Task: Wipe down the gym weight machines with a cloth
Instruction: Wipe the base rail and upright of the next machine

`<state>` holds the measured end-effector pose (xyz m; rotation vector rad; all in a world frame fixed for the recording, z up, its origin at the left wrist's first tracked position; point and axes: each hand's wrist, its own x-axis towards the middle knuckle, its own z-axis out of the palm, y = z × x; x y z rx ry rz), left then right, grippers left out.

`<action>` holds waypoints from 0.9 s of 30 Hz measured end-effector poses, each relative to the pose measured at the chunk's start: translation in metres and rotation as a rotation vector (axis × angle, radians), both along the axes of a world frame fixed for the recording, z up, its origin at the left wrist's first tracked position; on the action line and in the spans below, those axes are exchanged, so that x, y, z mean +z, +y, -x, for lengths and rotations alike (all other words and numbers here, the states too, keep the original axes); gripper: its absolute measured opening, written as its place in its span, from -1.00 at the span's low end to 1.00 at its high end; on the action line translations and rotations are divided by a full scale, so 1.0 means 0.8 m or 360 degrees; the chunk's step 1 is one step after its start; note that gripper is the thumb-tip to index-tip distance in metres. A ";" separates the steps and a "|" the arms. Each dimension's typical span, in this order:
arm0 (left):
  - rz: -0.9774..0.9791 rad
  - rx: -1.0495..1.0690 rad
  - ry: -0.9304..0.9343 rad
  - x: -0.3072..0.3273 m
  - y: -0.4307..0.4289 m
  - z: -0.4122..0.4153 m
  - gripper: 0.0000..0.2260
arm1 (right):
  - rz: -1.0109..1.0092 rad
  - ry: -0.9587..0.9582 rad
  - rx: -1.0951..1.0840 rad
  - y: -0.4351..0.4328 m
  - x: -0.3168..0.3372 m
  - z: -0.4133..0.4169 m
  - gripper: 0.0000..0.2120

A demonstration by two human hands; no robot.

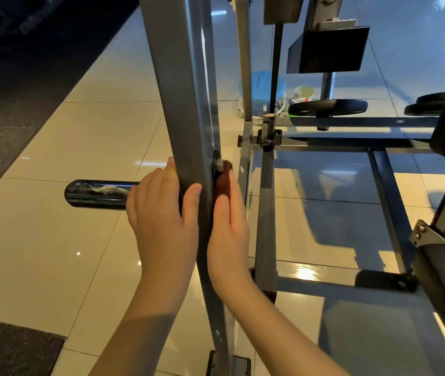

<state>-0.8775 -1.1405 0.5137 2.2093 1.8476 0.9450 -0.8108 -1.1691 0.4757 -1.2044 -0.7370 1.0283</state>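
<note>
Where the cloth is: the dark red-brown cloth [222, 183] is flat on the right side of the grey post [178, 104], just under the nut [219, 166], near the middle of the view.
Right hand: the right hand [229, 229] presses the cloth on the post. Its fingers are straight and pressed together.
Left hand: the left hand [161, 213] holds the left side of the post. Its thumb lies across the front, and its other fingers sit close together.
Step now: I think it is rubbing the right side of the post.
How to do it well: push flat and firm and slide the cloth up and down in long strokes. Go round the nut, because dirt hides there. The left hand can steady the post.
How the cloth looks: small, soft and folded. Most of it hides under the fingers.
How the post looks: smooth, dull grey metal that leans a bit.
Left to do: the shiny bar [96, 193] sticking out to the left looks smudged, so it may need a wipe too.
Far away: a blue bucket [260, 86] stands on the floor.
</note>
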 end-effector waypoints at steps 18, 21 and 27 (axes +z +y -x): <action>0.0012 0.0035 -0.0041 0.001 -0.004 -0.005 -0.68 | 0.0221 0.0005 -0.0011 0.031 -0.005 -0.018 -0.61; 0.0025 0.0022 -0.0096 0.002 -0.005 -0.006 -0.70 | 0.0056 -0.0060 0.0068 -0.016 0.006 -0.001 -0.59; 0.0131 0.0017 -0.0031 0.018 -0.006 -0.006 -0.69 | 0.0177 -0.0038 -0.0023 0.030 0.008 -0.016 -0.59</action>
